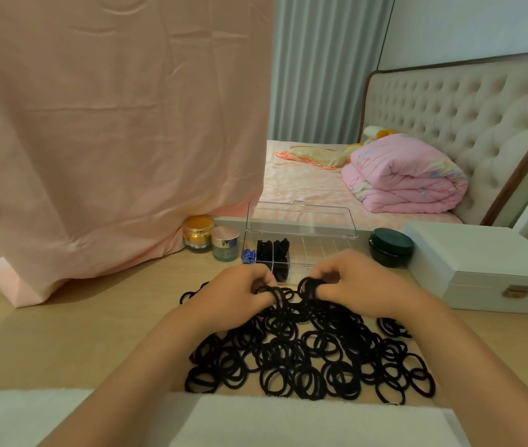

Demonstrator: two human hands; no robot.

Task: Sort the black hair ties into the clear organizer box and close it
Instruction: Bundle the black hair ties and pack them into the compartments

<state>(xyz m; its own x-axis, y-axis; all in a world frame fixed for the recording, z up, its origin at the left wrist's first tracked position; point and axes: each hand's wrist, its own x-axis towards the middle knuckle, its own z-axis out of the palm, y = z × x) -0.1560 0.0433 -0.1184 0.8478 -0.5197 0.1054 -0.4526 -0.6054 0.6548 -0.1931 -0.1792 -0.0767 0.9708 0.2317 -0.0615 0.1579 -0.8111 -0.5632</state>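
A big pile of black hair ties [311,353] covers the wooden table in front of me. Behind it stands the clear organizer box [327,250] with its lid [301,219] raised upright. Black ties fill some of its left compartments [272,250], and something blue [249,255] lies at its left end. My left hand [240,295] pinches ties at the pile's far edge. My right hand [356,285] grips a small bunch of ties [309,287] lifted just in front of the box. Both hands hide the box's front edge.
A white jewellery case [488,269] lies to the right, a dark green jar [391,246] beside the box. Two cosmetic jars [211,238] stand to its left. Pink cloth [111,140] hangs over the table's left. White towel [256,421] lies at the near edge. Bed behind.
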